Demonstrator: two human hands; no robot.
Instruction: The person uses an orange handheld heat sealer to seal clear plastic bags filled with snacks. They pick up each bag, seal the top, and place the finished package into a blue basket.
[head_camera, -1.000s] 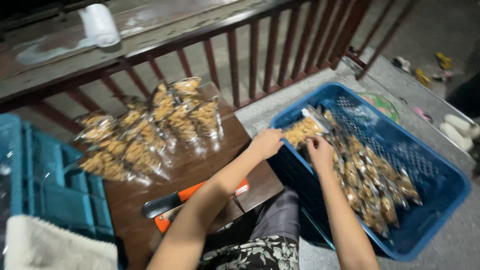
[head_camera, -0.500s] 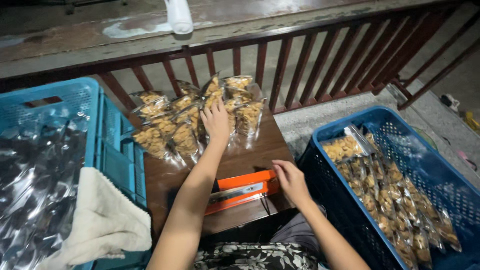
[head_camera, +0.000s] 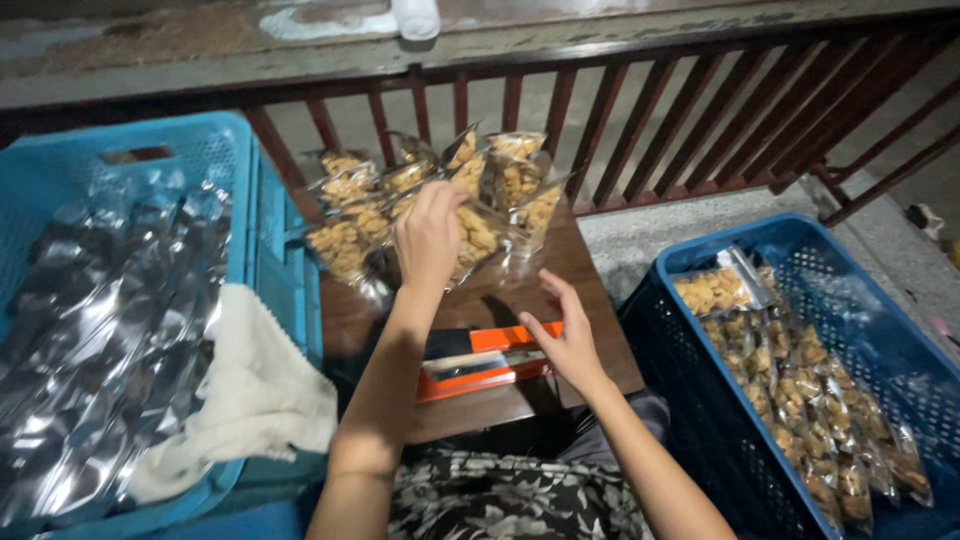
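My left hand (head_camera: 430, 235) reaches forward over a small brown wooden table (head_camera: 590, 340) and grips a clear snack bag (head_camera: 478, 238) filled with golden fried pieces. Around it lies a pile of the same snack bags (head_camera: 345, 240), fanned out at the table's far side. My right hand (head_camera: 568, 335) hovers open, fingers spread, just above the table near an orange-and-black sealing tool (head_camera: 485, 362); it holds nothing.
A dark blue crate (head_camera: 690, 400) on the right holds several filled snack bags. A light blue crate (head_camera: 235, 170) on the left holds shiny empty bags, with a white cloth (head_camera: 260, 395) draped over its rim. A red-brown railing (head_camera: 640, 110) runs behind the table.
My view has swung left from the dark blue crate to the table. My left hand went from the crate to the pile and has closed on a bag; my right hand rose above the table.
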